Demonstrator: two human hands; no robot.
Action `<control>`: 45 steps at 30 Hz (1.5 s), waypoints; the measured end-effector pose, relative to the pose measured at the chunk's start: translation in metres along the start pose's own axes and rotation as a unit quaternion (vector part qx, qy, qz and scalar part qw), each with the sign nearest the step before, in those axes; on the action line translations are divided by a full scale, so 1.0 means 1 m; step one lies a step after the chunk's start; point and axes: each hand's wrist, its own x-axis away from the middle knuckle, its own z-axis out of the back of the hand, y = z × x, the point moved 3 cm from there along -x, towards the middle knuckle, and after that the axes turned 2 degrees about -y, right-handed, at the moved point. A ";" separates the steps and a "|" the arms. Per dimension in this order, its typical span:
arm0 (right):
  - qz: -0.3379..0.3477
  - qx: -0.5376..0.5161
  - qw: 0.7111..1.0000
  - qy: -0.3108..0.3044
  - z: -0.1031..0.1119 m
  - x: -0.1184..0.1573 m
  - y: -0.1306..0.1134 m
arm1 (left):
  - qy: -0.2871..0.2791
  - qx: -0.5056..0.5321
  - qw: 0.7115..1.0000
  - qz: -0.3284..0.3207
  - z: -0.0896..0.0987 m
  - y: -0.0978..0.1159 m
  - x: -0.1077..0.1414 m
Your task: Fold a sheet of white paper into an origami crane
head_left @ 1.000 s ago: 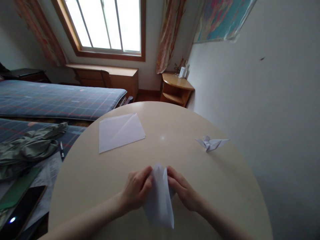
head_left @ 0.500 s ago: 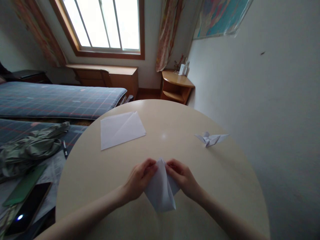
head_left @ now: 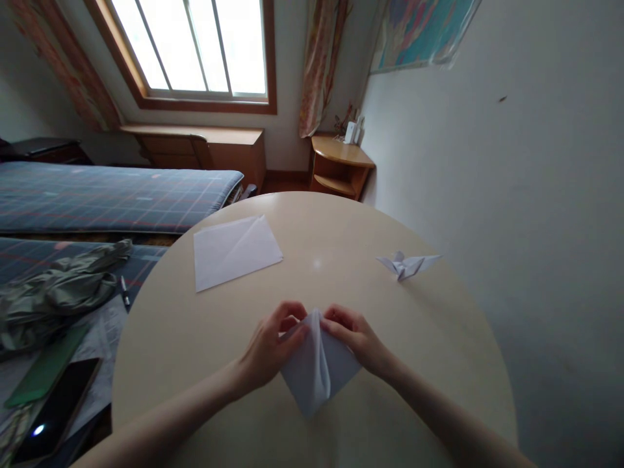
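Observation:
A partly folded sheet of white paper is between my two hands near the front of the round table. A raised fold runs down its middle, and its lower corner points toward me. My left hand pinches the paper's upper left edge between thumb and fingers. On the upper right edge, my right hand grips it the same way. Beyond my right hand stands a folded white paper crane with its wings spread. Some flat white paper sheets lie farther back on the left.
The round cream table has a wall along its right side. To its left, a phone, a green case-like object, a pen and crumpled grey-green cloth lie by a plaid mattress.
The folded paper has opened wider, with its right side spread farther out and the middle fold narrower. My left fingers have lifted and arched slightly. The whole view has shifted a little.

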 end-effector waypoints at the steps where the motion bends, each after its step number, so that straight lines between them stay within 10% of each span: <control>1: -0.004 -0.002 1.000 0.003 0.001 0.000 0.000 | -0.006 -0.022 1.000 -0.005 0.001 0.002 0.000; 11: 0.019 0.035 0.996 0.083 0.011 0.002 -0.003 | -0.112 -0.059 0.991 -0.047 0.010 0.032 0.005; 18: 0.043 0.029 0.986 0.162 0.017 0.001 -0.005 | -0.040 -0.250 0.962 -0.104 0.002 0.030 0.012; 30: 0.029 -0.076 0.993 0.084 0.024 -0.003 0.000 | -0.011 -0.228 0.949 -0.219 0.000 0.029 0.014; 45: 0.193 0.122 0.973 0.038 0.021 0.005 -0.014 | 0.023 -0.269 0.902 -0.337 -0.003 0.025 0.017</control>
